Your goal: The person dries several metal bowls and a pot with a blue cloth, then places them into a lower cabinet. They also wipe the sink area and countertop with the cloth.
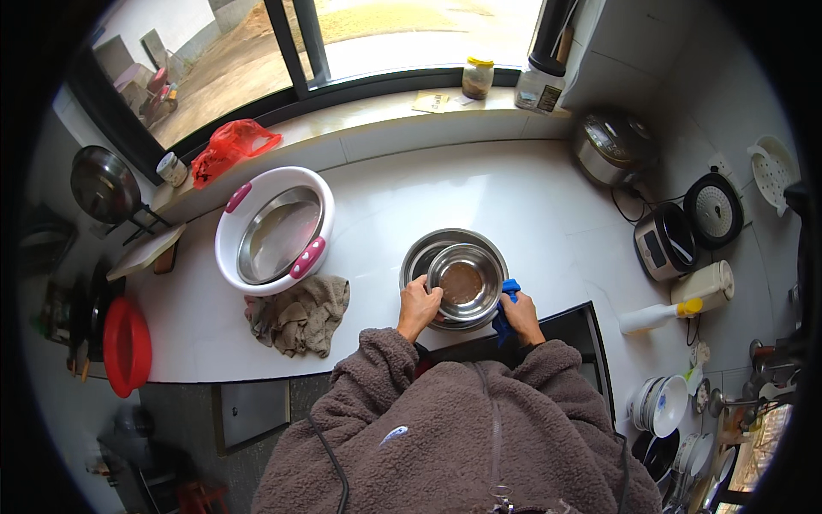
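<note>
A small stainless steel bowl (490,268) with brown liquid (461,283) in it is over a larger steel bowl (417,250) on the white counter. My left hand (420,306) grips the small bowl's left rim, thumb at the edge. My right hand (521,316) holds a blue cloth (505,322) at the right side of the bowls. To the left, a white plastic basin (227,257) with pink handles holds a steel basin (282,238) with cloudy liquid. A crumpled brown-grey towel (308,316) lies just in front of it.
Along the windowsill are a red plastic bag (232,149) and jars (478,78). A rice cooker (613,146), a second open cooker (661,241), a white bottle (648,319) and stacked bowls (668,405) stand right. A red basin (127,347) is at the left edge.
</note>
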Tool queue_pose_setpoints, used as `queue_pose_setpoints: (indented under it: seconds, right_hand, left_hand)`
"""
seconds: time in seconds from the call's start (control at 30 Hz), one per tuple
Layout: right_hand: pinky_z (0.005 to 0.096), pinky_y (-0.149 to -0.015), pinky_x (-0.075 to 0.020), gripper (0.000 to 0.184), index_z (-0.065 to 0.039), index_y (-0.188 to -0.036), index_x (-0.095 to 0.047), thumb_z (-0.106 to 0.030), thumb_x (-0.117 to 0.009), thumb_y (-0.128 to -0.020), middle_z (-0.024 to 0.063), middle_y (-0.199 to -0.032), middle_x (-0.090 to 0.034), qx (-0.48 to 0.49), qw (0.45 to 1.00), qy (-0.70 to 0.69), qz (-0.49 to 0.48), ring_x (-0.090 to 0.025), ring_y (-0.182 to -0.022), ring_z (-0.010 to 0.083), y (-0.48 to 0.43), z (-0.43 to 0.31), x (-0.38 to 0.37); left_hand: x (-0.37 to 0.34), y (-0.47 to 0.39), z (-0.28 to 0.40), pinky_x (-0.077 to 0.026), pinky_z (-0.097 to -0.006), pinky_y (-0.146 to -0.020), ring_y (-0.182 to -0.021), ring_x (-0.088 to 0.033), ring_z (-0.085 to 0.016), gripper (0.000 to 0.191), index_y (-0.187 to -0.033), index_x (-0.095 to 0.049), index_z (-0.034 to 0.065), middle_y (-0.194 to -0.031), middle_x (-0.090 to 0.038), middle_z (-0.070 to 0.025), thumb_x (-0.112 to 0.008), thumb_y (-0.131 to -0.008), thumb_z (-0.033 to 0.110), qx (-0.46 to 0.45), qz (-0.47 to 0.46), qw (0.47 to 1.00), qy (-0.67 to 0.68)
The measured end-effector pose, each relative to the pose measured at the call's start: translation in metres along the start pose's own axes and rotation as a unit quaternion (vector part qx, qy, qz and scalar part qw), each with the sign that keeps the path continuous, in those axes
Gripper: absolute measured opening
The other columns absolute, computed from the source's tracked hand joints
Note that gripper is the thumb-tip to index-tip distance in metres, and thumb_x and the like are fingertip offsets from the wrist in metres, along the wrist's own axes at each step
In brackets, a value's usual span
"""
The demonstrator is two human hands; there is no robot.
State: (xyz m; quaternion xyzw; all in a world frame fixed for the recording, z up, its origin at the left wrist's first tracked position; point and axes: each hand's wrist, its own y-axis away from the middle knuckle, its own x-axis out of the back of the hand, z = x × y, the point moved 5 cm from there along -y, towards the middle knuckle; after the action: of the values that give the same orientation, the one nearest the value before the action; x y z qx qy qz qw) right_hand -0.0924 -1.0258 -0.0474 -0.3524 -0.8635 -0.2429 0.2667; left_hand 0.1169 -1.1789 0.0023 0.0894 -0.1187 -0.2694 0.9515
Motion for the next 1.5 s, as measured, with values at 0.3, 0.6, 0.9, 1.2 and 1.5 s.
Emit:
queue_pose_setpoints:
  seconds: [0.3,0.6,0.9,1.2,1.5]
  right_hand:
    - [0.0293,-0.067,-0.0437,0.048,0.002,-0.094,-0.063,-0.044,-0.049,-0.095,0.0025,-0.077,-0.059,0.001,0.946,-0.324,0.014,-0.053,-0.072,0.0130,0.010,0.002,0.038]
    - [0.0253,-0.068,-0.0427,0.047,0.000,-0.095,-0.062,-0.046,-0.056,-0.089,0.0028,-0.079,-0.061,0.059,0.983,-0.173,0.032,-0.053,-0.073,0.0105,0.019,-0.013,0.086]
    - [0.0375,-0.069,-0.0467,0.033,0.006,-0.081,-0.064,-0.026,-0.062,-0.071,0.0150,-0.072,-0.065,-0.098,0.963,-0.133,0.215,-0.062,-0.068,0.0247,-0.004,0.077,0.115]
    - [0.0338,-0.076,-0.0450,0.037,0.008,-0.095,-0.063,-0.026,-0.065,-0.080,0.0152,-0.089,-0.066,-0.128,0.943,-0.238,0.194,-0.060,-0.083,0.0196,-0.010,0.118,0.096]
    - [0.0425,-0.092,-0.0416,0.059,0.008,-0.123,-0.047,-0.043,-0.048,-0.092,0.0281,-0.120,-0.056,-0.142,0.931,-0.133,0.310,-0.054,-0.111,0.0413,-0.001,0.119,0.114]
  left_hand:
    - [-0.050,0.002,0.008,-0.058,-0.0327,-0.054,-0.060,-0.069,-0.025,0.039,-0.112,-0.056,-0.0095,-0.081,-0.068,-0.0189,-0.054,-0.078,0.010,0.038,-0.094,0.993,0.061]
    - [-0.078,0.019,0.028,-0.058,-0.0395,-0.068,-0.090,-0.066,-0.026,0.050,-0.120,-0.049,-0.0086,-0.103,-0.063,-0.0205,-0.054,-0.093,0.034,-0.024,-0.232,0.970,-0.065]
    - [-0.053,0.010,-0.018,-0.030,-0.0522,-0.107,-0.120,-0.051,-0.035,0.076,-0.126,-0.051,-0.0022,-0.119,-0.059,-0.0237,-0.044,-0.089,0.064,-0.220,-0.321,0.769,-0.506]
    - [-0.045,0.037,-0.017,-0.039,-0.0425,-0.089,-0.089,-0.061,-0.027,0.047,-0.101,-0.068,0.0083,-0.087,-0.065,-0.0087,-0.070,-0.075,0.047,-0.262,-0.224,0.837,-0.426]
    - [-0.030,0.046,0.015,-0.038,-0.0404,-0.090,-0.082,-0.058,-0.022,0.015,-0.082,-0.072,0.0104,-0.078,-0.062,-0.0023,-0.074,-0.074,0.023,-0.395,-0.108,0.846,-0.342]
